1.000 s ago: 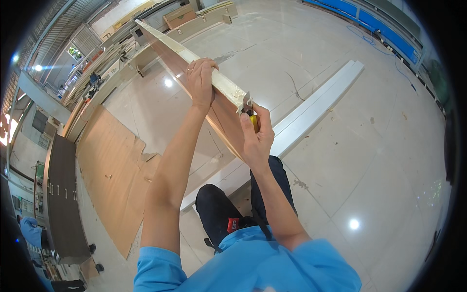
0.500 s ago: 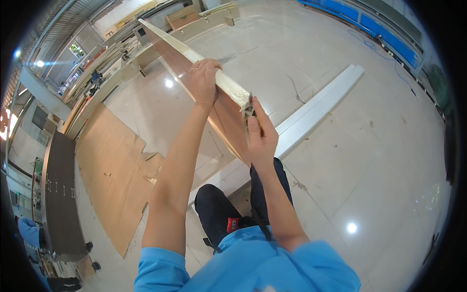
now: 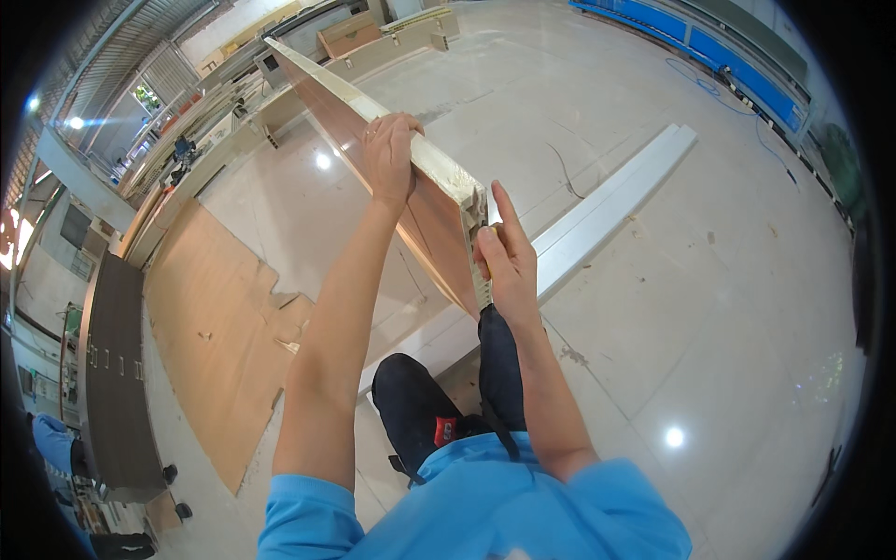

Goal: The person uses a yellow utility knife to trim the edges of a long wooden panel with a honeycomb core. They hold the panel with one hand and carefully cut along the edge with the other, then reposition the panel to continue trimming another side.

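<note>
A long panel (image 3: 434, 219) stands on its edge in front of me, brown on its broad face and wrapped in pale yellowish film along its top edge. Over that top edge my left hand (image 3: 390, 157) is closed, fingers on top, some way back from the near end. My right hand (image 3: 509, 266) is at the panel's near end, its index finger stretched up and its other fingers closed round a small knife (image 3: 492, 245). Only a little yellow and dark of the knife shows between the fingers. The end face looks open and ribbed.
White boards (image 3: 607, 210) lie on the tiled floor to the right of the panel. A torn brown sheet (image 3: 215, 345) is spread at the left, beside a dark cabinet (image 3: 117, 373). Timber frames (image 3: 392, 51) stand at the back; a blue machine (image 3: 737, 75) is far right.
My right hand has moved slightly down the panel's end, and its index finger has lifted away from the edge. My left hand and the panel have hardly moved.
</note>
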`<state>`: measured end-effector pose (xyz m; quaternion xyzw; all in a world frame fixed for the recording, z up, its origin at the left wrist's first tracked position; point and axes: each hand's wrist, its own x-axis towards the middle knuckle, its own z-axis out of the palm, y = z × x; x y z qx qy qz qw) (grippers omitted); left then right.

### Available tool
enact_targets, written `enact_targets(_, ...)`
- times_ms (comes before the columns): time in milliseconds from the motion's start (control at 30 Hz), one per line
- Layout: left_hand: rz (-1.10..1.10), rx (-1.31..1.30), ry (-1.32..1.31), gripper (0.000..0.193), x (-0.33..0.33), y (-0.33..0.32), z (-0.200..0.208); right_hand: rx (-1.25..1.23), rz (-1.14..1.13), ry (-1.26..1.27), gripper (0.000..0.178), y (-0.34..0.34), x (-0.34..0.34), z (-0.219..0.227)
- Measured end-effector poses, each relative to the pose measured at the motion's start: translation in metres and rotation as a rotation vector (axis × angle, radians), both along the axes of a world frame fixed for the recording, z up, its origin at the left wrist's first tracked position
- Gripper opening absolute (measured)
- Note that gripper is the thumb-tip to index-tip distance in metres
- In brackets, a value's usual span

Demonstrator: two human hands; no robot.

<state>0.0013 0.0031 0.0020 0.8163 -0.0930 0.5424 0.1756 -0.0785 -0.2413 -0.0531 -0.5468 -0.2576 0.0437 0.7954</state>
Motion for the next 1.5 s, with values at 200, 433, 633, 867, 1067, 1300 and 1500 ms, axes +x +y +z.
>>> enact_targets(200,-0.008,0.065,-0.059,0.022,0.005,0.005,-0.004,-0.013,-0.101,-0.112,0.061,0.014,0.001,-0.01)
enact_targets(433,-0.028,-0.032,-0.004,0.034,0.001,-0.001,0.0,-0.006,-0.23,-0.178,0.056,0.025,-0.001,-0.012)
enact_targets(633,-0.041,-0.039,0.012,0.033,-0.002,-0.004,0.002,-0.002,-0.263,-0.136,0.052,0.03,-0.004,-0.01)
enact_targets(867,-0.035,-0.033,0.002,0.029,-0.002,-0.003,0.002,0.08,-0.322,-0.151,0.052,0.041,-0.003,-0.013)
enact_targets(1067,-0.034,-0.043,0.012,0.028,-0.002,-0.002,0.001,0.133,-0.261,-0.055,0.05,0.04,-0.003,-0.014)
enact_targets(1300,-0.027,0.006,-0.014,0.032,0.0,-0.001,0.001,0.113,-0.327,-0.091,0.048,0.041,-0.003,-0.009)
enact_targets(1500,-0.039,-0.076,0.01,0.033,-0.003,-0.004,0.001,-0.096,-0.573,-0.3,0.046,0.039,-0.008,-0.007)
